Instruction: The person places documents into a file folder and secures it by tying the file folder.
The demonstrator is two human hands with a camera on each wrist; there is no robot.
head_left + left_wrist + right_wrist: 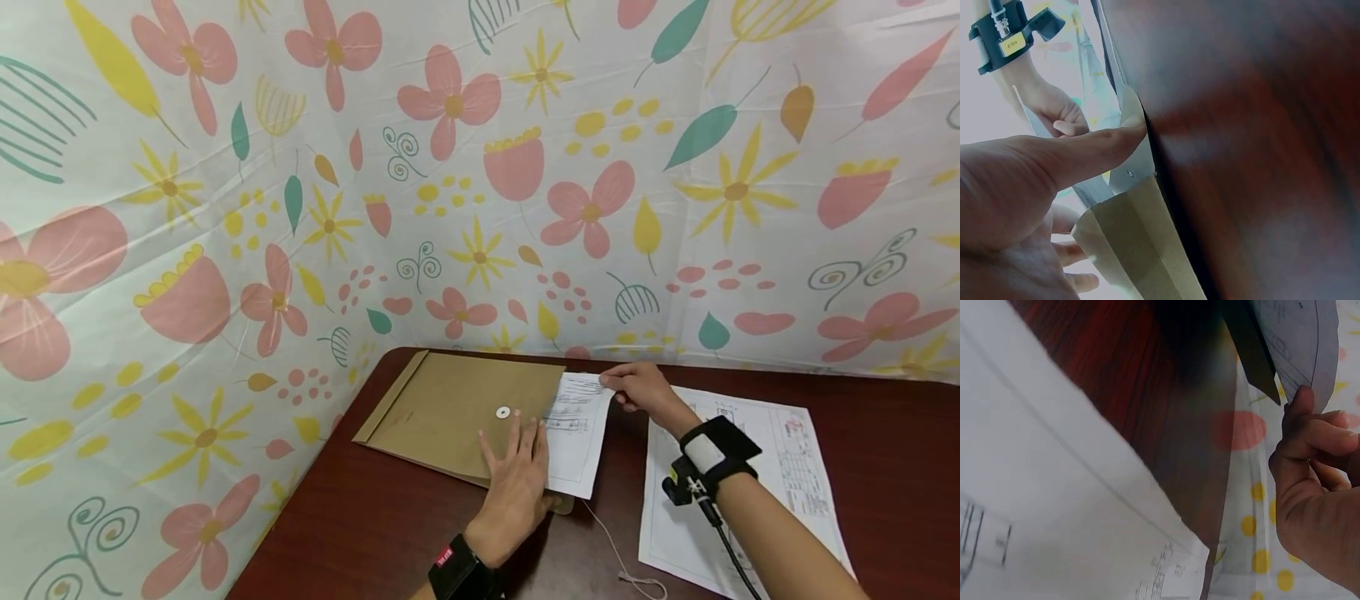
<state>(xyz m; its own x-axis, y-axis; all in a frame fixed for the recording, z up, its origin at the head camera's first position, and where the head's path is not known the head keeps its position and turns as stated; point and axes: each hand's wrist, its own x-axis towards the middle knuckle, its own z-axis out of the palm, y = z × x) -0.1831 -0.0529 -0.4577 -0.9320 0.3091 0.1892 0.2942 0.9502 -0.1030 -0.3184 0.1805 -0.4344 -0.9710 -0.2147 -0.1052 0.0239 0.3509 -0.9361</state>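
Observation:
A brown paper document envelope (450, 400) lies on the table with its open end toward the right. A printed drawing sheet (577, 454) sticks partway out of that end. My right hand (643, 392) pinches the sheet's far right corner between thumb and fingers; the right wrist view shows the sheet (1300, 347) bending upward from that pinch. My left hand (516, 479) rests on the envelope near its opening, fingers straight and spread. In the left wrist view its thumb (1094, 150) lies against the envelope's flap (1132, 164), and the other fingers are partly hidden.
Under my right forearm, a second drawing sheet (780, 492) lies on the dark wooden table (885, 467). A thin string (611, 542) trails from the flap toward the front. Behind the table hangs a flowered cloth (600, 275).

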